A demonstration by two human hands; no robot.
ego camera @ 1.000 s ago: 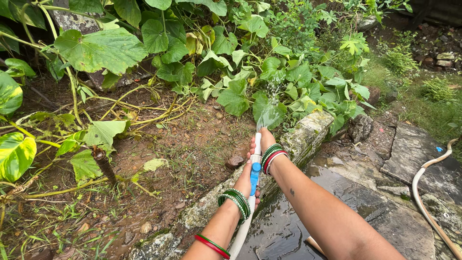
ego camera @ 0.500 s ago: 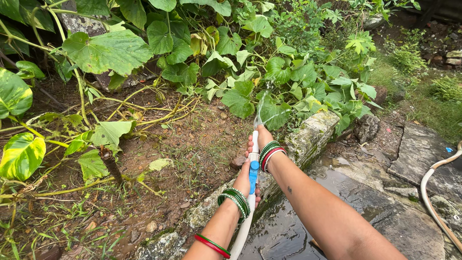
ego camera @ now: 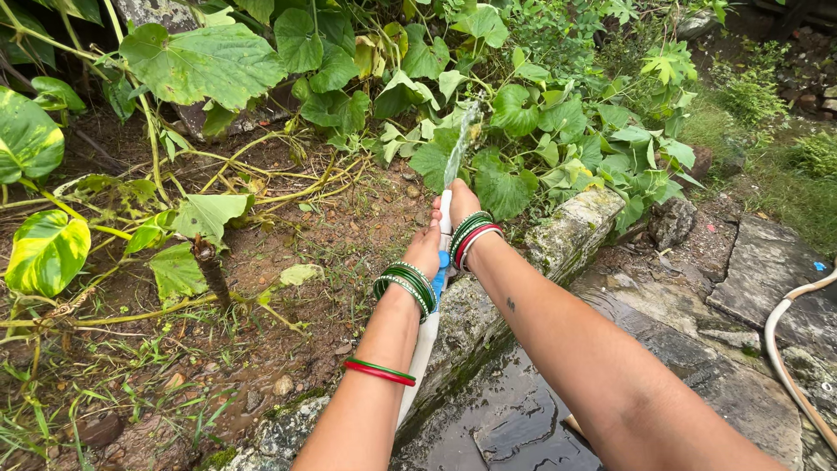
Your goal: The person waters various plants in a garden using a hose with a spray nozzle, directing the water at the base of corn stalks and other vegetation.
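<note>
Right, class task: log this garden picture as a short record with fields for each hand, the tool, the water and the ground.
Left hand: grips the white hose behind the tip
Right hand: holds the hose tip
Water: sprays onto the green leaves
Wrists: green and red bangles
Ground: bare soil, mossy stone edge, wet slab

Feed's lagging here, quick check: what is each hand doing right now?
Left hand: closed around the white hose, behind the right.
Right hand: closed on the hose's end, where water sprays out.
</note>
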